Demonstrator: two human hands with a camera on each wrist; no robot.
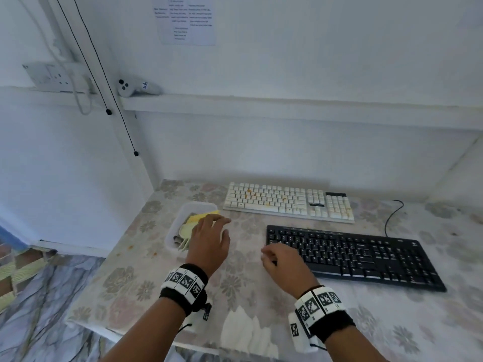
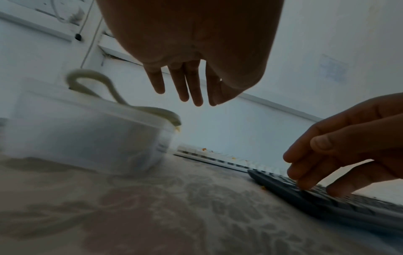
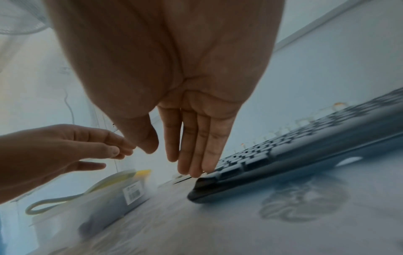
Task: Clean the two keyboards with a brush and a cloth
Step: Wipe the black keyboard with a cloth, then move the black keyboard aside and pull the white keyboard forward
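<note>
A white keyboard [image 1: 287, 201] with orange crumbs on its keys lies at the back of the table. A black keyboard [image 1: 352, 256] lies in front of it, nearer me. My left hand [image 1: 209, 236] hovers with straight fingers above the right edge of a clear plastic tub [image 1: 180, 226] that holds a yellow cloth [image 1: 202, 216] and a pale brush [image 2: 117, 96]. It holds nothing. My right hand [image 1: 282, 259] has straight fingers whose tips [image 3: 194, 169] touch the black keyboard's [image 3: 283, 155] left end.
A floral cloth covers the table [image 1: 156, 283]. A white crumpled cloth [image 1: 248, 330] lies at the front edge. The black keyboard's cable [image 1: 392, 215] runs back right. A shelf with a white controller [image 1: 136, 87] runs along the wall above.
</note>
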